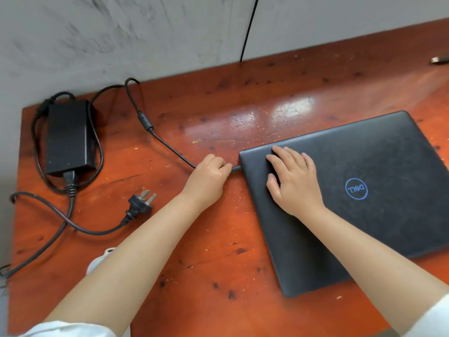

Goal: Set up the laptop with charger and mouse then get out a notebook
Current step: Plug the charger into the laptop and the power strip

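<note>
A closed dark grey laptop [359, 198] with a blue round logo lies on the right of the reddish wooden table [194, 251]. My right hand [295, 181] rests flat on its lid near the left corner. My left hand [210, 176] pinches the charger's plug end [236, 169] right at the laptop's left edge. The thin cable [167, 144] runs back to the black charger brick [68, 137] at the far left. The mains plug [143, 201] lies loose on the table. No mouse or notebook is in view.
The table's left edge is close beside the charger brick, and the mains cable [38, 249] hangs over it. A grey wall stands behind, with a black cable [247, 32] running down it. A small dark object [438, 60] lies at the far right. Something white [97, 261] shows under my left forearm.
</note>
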